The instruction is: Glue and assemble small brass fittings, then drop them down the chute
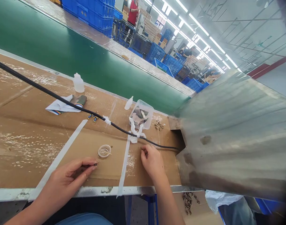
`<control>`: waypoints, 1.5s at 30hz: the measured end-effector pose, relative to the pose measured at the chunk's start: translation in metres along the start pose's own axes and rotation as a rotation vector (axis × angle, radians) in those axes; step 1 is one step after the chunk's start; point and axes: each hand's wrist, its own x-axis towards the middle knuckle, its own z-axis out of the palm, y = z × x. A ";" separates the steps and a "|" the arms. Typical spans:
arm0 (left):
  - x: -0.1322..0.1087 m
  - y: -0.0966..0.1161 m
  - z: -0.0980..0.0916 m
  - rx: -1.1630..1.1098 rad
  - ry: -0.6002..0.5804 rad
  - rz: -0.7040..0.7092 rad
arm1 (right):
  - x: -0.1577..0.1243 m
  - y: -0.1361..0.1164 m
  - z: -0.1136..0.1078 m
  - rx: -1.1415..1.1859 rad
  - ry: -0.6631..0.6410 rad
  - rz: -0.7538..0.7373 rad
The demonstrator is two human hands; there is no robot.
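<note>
Between thumb and forefinger of my left hand (71, 178) is a small dark metal piece (95, 164), too small to name. Just beyond it on the cardboard sits a small round clear dish (104, 151) with a thin pale stick in it. My right hand (152, 161) rests over the cardboard to the right, fingers curled together; whatever they pinch is hidden. Past that hand lie a cluster of small bronze-coloured metal parts (159, 125) and a clear plastic box (148, 122) with camouflage cloth inside.
A black cable (119, 127), taped with white strips, crosses the cardboard-covered bench (105, 170). White squeeze bottles (78, 83) stand near the green conveyor belt (86, 59). Blue-and-gold parts (93, 117) lie by a folded cloth (79, 100). A metal housing (227, 137) blocks the right side.
</note>
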 end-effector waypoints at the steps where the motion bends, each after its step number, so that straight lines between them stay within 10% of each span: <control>1: 0.000 0.001 0.000 -0.003 -0.001 0.003 | 0.000 0.000 0.000 0.009 0.004 0.005; 19: -0.002 -0.005 0.001 -0.088 -0.032 -0.088 | -0.014 0.004 0.011 0.580 0.007 0.108; 30: -0.013 0.008 0.020 -0.288 -0.185 -0.173 | -0.033 -0.028 0.030 1.303 -0.251 0.304; 45: -0.011 0.015 0.018 -0.341 -0.165 -0.191 | -0.041 -0.047 0.031 1.366 -0.368 0.213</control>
